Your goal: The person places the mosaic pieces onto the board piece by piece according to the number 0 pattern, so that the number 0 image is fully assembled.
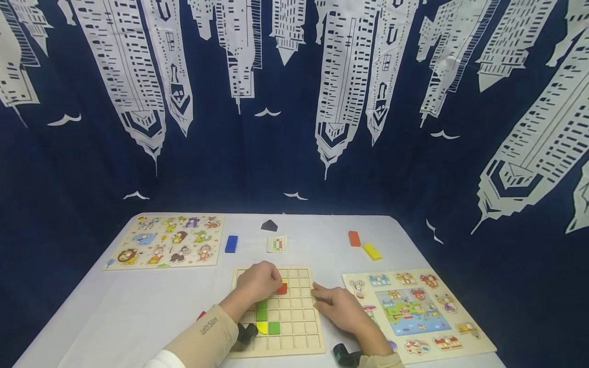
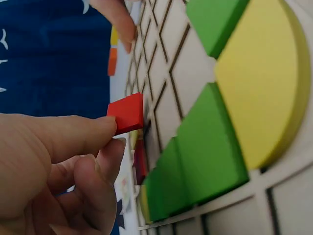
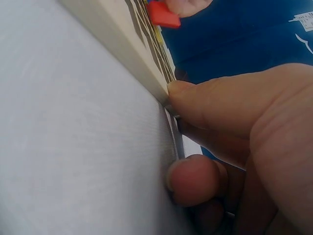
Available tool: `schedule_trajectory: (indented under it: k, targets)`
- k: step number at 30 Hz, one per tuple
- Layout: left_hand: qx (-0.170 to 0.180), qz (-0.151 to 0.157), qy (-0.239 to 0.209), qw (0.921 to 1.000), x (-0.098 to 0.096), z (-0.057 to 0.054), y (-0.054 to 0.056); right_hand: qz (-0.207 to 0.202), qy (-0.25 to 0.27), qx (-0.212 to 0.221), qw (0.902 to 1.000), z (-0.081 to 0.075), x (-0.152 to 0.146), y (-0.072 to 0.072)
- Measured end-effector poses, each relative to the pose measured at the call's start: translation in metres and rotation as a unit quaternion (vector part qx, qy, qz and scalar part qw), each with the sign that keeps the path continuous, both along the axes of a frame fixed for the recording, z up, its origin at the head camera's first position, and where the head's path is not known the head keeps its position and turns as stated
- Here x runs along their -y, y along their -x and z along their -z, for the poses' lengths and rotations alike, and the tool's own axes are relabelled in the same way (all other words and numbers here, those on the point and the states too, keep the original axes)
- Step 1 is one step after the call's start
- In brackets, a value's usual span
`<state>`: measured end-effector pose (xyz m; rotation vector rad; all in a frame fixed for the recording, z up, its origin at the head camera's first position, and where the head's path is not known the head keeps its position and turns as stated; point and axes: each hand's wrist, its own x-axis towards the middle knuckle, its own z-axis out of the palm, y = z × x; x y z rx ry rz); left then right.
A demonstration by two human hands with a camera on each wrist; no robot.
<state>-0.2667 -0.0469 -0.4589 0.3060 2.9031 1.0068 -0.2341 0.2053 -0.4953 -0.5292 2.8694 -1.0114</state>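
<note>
My left hand (image 1: pixel 259 281) pinches a red square tile (image 2: pixel 126 113) between thumb and fingertip, just above the wooden grid board (image 1: pixel 299 345). On the board lie green square tiles (image 1: pixel 262 314), a yellow rounded tile (image 1: pixel 262 327) and another green tile (image 1: pixel 274 328). In the left wrist view, a dark red tile (image 2: pixel 140 161) shows beyond the held one. My right hand (image 1: pixel 342 309) holds the board's right edge with its fingertips; in the right wrist view its thumb (image 3: pixel 210 105) touches the board's side. Part of the board is hidden under my left hand and forearm.
An animal puzzle board (image 1: pixel 161 266) lies at the back left, a vehicle puzzle board (image 1: pixel 474 350) at the right. Behind the grid board are a pattern card (image 1: pixel 277 244), a blue block (image 1: pixel 231 244) and a dark pentagon (image 1: pixel 269 225). Orange (image 1: pixel 354 238) and yellow blocks (image 1: pixel 371 251) lie back right.
</note>
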Motion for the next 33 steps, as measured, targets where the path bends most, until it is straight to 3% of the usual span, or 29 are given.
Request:
schedule_trajectory:
  k: [10, 19, 23, 28, 33]
  targets:
    - [-0.003, 0.012, 0.006, 0.9999, -0.005, 0.007, 0.0, 0.004, 0.0, -0.001, 1.0, 0.001, 0.0, 0.0]
    - [-0.003, -0.001, 0.025, 0.9997, -0.008, 0.008, 0.0, 0.009, -0.003, -0.001, 1.0, 0.001, 0.0, -0.001]
    - [-0.006, 0.011, 0.016, 0.9998, -0.004, 0.009, -0.001, 0.009, -0.003, 0.002, 0.9999, 0.001, 0.0, -0.001]
    - [-0.013, 0.023, -0.033, 0.9991, 0.022, -0.003, -0.009, 0.007, -0.001, -0.001, 1.0, 0.0, 0.0, -0.001]
    - [0.007, -0.027, -0.046, 0.9986, 0.076, -0.019, -0.028, 0.007, -0.005, -0.001, 1.0, 0.0, 0.0, 0.0]
